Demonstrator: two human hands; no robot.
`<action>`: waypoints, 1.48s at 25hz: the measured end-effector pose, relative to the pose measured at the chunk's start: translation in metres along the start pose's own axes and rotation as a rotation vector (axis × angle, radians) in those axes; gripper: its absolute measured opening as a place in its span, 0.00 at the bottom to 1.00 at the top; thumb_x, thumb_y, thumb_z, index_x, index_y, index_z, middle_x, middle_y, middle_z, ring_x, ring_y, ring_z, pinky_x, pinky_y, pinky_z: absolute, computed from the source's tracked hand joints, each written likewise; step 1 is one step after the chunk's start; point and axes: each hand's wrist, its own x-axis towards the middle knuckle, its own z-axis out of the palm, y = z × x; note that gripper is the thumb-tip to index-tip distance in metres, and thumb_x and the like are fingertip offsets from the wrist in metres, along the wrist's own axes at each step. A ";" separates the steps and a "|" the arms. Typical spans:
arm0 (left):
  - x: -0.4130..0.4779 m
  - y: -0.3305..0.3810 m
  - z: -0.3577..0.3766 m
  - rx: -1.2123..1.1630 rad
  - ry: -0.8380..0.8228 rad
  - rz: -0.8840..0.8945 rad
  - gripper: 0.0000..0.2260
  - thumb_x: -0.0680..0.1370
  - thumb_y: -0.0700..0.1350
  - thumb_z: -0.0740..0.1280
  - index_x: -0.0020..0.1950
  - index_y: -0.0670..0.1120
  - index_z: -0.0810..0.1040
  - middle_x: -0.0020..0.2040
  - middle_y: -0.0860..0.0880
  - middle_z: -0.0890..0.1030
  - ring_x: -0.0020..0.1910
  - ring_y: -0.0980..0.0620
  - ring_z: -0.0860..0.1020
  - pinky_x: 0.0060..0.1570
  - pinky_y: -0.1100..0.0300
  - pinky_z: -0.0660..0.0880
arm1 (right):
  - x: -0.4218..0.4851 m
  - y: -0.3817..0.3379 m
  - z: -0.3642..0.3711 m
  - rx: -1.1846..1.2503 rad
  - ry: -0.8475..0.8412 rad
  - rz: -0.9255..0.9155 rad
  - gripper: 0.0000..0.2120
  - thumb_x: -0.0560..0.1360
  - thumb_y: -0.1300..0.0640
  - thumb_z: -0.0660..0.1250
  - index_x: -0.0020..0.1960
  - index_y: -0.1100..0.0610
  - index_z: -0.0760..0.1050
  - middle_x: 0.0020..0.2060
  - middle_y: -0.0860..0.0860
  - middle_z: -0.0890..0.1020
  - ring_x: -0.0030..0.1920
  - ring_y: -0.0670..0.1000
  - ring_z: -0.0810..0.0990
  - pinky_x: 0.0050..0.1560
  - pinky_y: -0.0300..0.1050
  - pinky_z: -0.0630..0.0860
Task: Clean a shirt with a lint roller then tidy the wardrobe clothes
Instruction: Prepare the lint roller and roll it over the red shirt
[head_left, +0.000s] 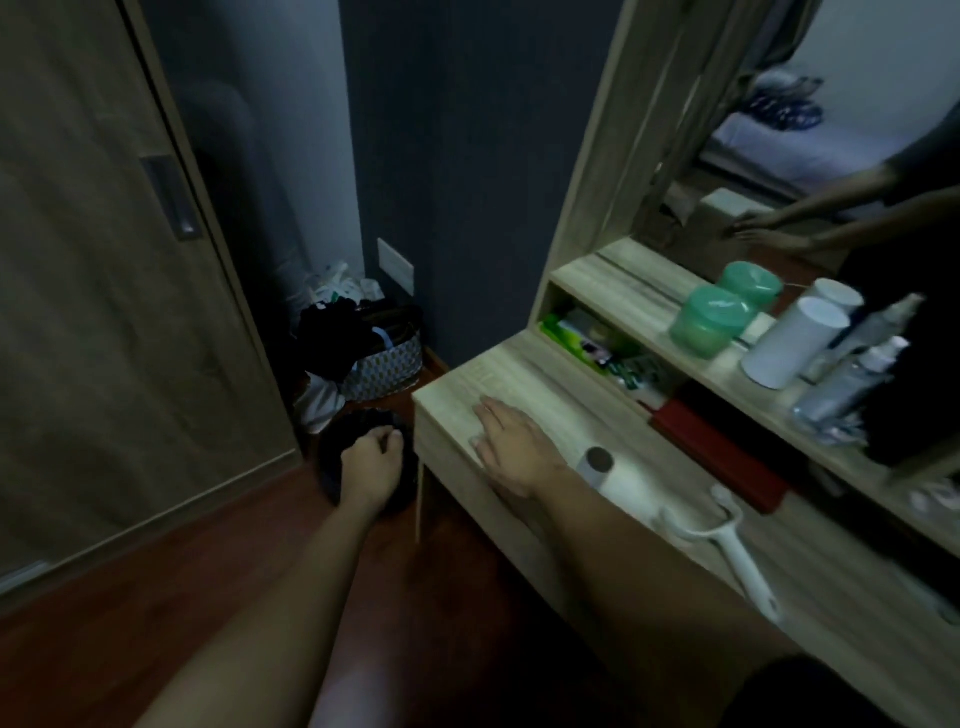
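On the desk top (467, 374), just right of the flat-laid right hand (511, 447), the lint roller (623, 483) is seen — handle slanting near-right — while the left hand (371, 462) is curled over the dark bin (332, 478), hold indiscernible.

wooden dresser top (545, 384), lint roller (675, 499) lying

Dresser top (519, 374) pale matt woodgrain; lint roller (743, 564) white plastic; floor (130, 639) smooth wood.
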 end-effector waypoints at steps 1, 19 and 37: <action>-0.018 0.008 0.017 -0.010 0.007 0.008 0.16 0.81 0.45 0.59 0.64 0.39 0.76 0.58 0.37 0.80 0.60 0.39 0.76 0.56 0.54 0.71 | -0.016 0.021 -0.007 -0.017 0.027 -0.005 0.26 0.81 0.49 0.51 0.75 0.59 0.54 0.76 0.55 0.56 0.75 0.53 0.55 0.74 0.46 0.50; -0.209 0.102 0.216 0.127 -0.270 0.262 0.12 0.79 0.45 0.64 0.59 0.43 0.80 0.56 0.45 0.82 0.54 0.48 0.80 0.49 0.67 0.68 | -0.083 0.196 -0.061 -0.171 -0.117 -0.282 0.30 0.76 0.55 0.64 0.75 0.57 0.56 0.74 0.56 0.60 0.73 0.56 0.60 0.72 0.49 0.58; -0.228 0.097 0.291 0.618 -0.431 0.444 0.16 0.79 0.42 0.55 0.63 0.39 0.73 0.69 0.34 0.68 0.58 0.37 0.73 0.45 0.45 0.79 | -0.050 0.190 -0.013 -0.071 -0.216 -0.465 0.25 0.75 0.58 0.66 0.69 0.57 0.63 0.69 0.57 0.65 0.58 0.61 0.75 0.52 0.54 0.76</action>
